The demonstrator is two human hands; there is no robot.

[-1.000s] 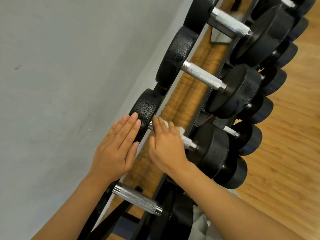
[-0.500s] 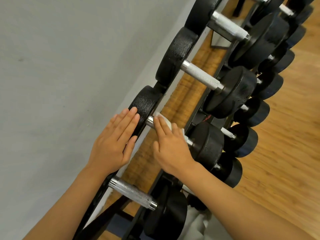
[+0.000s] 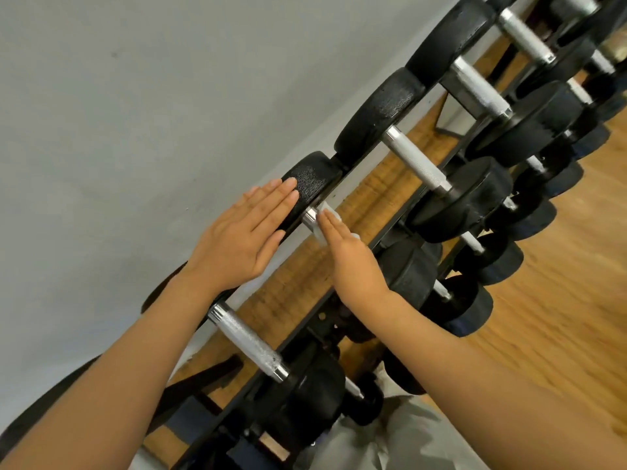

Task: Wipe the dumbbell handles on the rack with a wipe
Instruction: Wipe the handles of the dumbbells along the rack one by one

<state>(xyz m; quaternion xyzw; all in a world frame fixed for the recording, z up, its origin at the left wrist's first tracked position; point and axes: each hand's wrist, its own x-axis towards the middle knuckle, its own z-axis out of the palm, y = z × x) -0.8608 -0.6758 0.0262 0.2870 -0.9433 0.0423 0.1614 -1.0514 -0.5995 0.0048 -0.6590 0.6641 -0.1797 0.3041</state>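
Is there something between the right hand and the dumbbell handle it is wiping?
Only the wipe itself: the right hand presses it against the handle with straight fingers. The left hand rests flat on the black weight head beside it, not in the way.

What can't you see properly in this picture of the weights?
Head view, the only one:
- Handle being wiped: mostly hidden under the right hand and the wipe.
- Most of the wipe: covered by that hand.
- Farthest dumbbells, top right: cut off by the edge.
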